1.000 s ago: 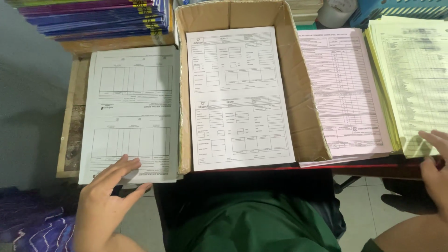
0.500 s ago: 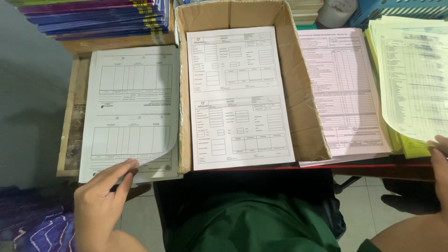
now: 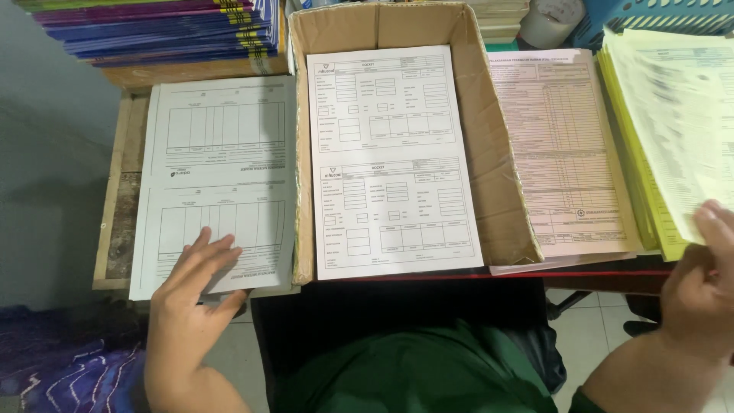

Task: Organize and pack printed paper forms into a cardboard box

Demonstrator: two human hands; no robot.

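so the cardboard box (image 3: 501,191) sits in the middle and serves as the landmark, open on top, with a white printed form (image 3: 390,160) lying flat inside it and covering most of its floor. just left of the box lies a stack of white forms (image 3: 218,176) on a wooden pallet (image 3: 115,229); just right of the box lies a stack of pink forms (image 3: 562,153), and further right of that a stack of yellow forms (image 3: 650,168), near the frame edge. behind the box to the left, a pile of purple and blue books (image 3: 153,27) is heaped up. judging from how things lie, the collating is somewhere midway: each stack looks thick, so many sheets seem left to gather, and only the white sheet shows on top in the box, with whatever lies under it hidden. the left hand (image 3: 191,283) rests spread wide and flat on the lower corner of the white stack left of the box, fingers fanned, pinching nothing that i can see. the right hand (image 3: 707,283), far right of the box, grips a yellow sheet (image 3: 677,122) by its lower edge, lifted and blurred above the yellow stack, well apart from the box.
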